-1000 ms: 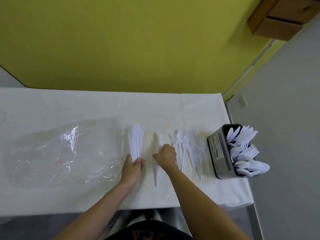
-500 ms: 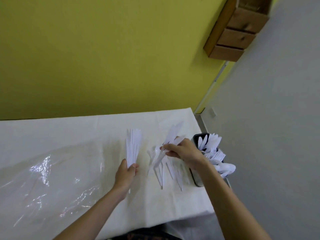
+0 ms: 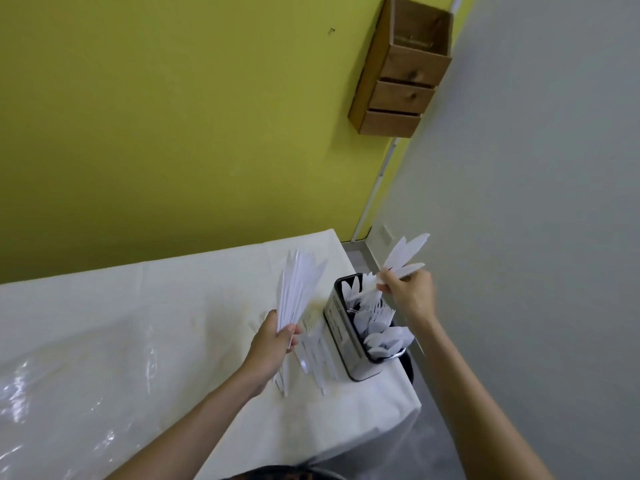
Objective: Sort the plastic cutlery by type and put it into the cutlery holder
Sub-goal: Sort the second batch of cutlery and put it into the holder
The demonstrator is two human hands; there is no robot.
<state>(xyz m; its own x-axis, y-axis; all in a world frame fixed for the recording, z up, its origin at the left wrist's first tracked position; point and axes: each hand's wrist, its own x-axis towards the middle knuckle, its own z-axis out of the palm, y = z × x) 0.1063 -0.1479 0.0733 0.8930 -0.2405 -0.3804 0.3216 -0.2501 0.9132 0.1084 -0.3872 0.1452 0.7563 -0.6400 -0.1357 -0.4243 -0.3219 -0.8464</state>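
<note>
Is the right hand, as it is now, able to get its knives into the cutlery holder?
Probably yes. The right hand grips a few knives just above the cutlery holder, whose top is open; nothing stands between them, though the holder is already rather full.

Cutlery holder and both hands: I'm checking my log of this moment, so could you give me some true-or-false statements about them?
1. The left hand grips a fanned bundle of white cutlery. True.
2. The right hand holds nothing. False: its fingers pinch a few white pieces above the cutlery holder.
3. The cutlery holder is empty. False: spoons and other white cutlery already stand in it.
4. Loose cutlery lies on the table beside the holder. True.
</note>
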